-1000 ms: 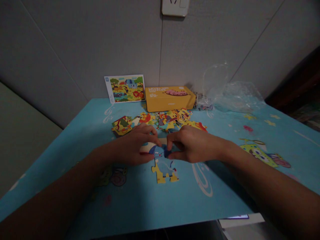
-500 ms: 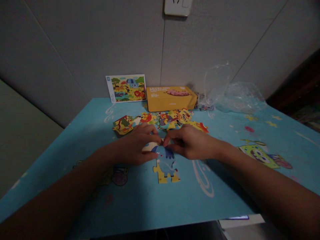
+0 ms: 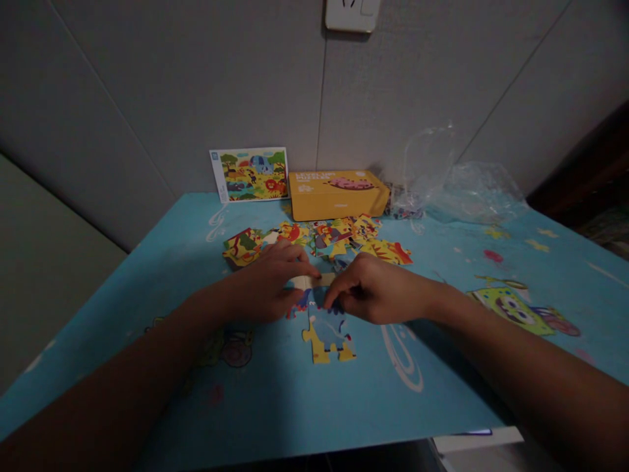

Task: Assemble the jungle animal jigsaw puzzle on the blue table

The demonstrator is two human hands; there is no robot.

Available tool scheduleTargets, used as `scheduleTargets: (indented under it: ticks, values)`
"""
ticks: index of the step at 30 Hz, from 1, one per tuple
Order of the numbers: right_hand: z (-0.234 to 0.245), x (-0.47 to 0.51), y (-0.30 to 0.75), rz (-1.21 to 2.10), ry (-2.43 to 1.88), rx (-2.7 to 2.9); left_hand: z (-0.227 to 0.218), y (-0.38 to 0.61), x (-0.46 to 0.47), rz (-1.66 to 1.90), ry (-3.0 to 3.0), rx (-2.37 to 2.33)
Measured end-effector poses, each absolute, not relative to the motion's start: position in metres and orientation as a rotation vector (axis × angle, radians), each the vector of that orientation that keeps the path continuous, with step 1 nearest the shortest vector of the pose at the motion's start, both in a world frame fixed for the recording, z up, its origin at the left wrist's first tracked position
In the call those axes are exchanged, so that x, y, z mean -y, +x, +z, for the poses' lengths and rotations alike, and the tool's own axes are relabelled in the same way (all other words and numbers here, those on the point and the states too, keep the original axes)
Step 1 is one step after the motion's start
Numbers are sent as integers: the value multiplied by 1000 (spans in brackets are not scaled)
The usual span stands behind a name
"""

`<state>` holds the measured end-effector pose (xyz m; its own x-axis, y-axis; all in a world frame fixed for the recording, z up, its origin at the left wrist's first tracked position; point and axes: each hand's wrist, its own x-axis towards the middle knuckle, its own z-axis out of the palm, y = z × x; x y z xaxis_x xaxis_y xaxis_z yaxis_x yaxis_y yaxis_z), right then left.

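Note:
Joined jigsaw puzzle pieces [image 3: 328,331] with a blue elephant picture lie flat in the middle of the table. My left hand [image 3: 272,282] grips their upper left part, index finger on the top edge and thumb lower down. From the right, my right hand [image 3: 368,288] is closed, its index fingertip pressed onto the upper pieces beside the left fingers. My fingers partly hide the upper pieces. Behind my hands lies a pile of loose puzzle pieces [image 3: 334,236], yellow, red and green.
A reference picture card [image 3: 253,174] leans on the wall at the back left. Beside it stands a yellow puzzle box [image 3: 337,200]. Clear plastic packaging [image 3: 476,190] sits at the back right. The table [image 3: 255,406] has a blue cartoon cover, its front edge near me.
My right index finger has moved down across the upper pieces. My left index finger has shifted slightly right, and the elephant's upper part is now more covered.

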<state>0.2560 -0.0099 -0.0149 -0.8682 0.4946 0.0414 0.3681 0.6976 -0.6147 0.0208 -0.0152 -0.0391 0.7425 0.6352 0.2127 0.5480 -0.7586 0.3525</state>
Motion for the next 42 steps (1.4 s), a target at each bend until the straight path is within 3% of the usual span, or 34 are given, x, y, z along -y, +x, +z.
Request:
scheduleTargets:
  ticks: [8,13,19,27,29,34,37,42]
  values:
    - [-22,8,253,852,-693,2698,-45,18,7,529,2690,-1153]
    - [-23,7,254,724,-830,2403,-44,21,11,542,2711,-1145]
    - [-23,5,254,757,-801,2682,-46,27,16,467,2703,-1123]
    - [-26,5,251,546,-1183,2693,-42,29,20,448,2704,-1106]
    - [-26,8,249,574,-1175,2725,-40,21,13,498,2748,-1197]
    - [-28,14,242,689,-1168,2719,-40,-18,-16,747,2484,-1960]
    - [-30,12,242,733,-1146,2708,-43,-33,-23,553,2210,-2294]
    - [-33,9,242,743,-1094,2689,-41,-27,-16,302,2142,-2265]
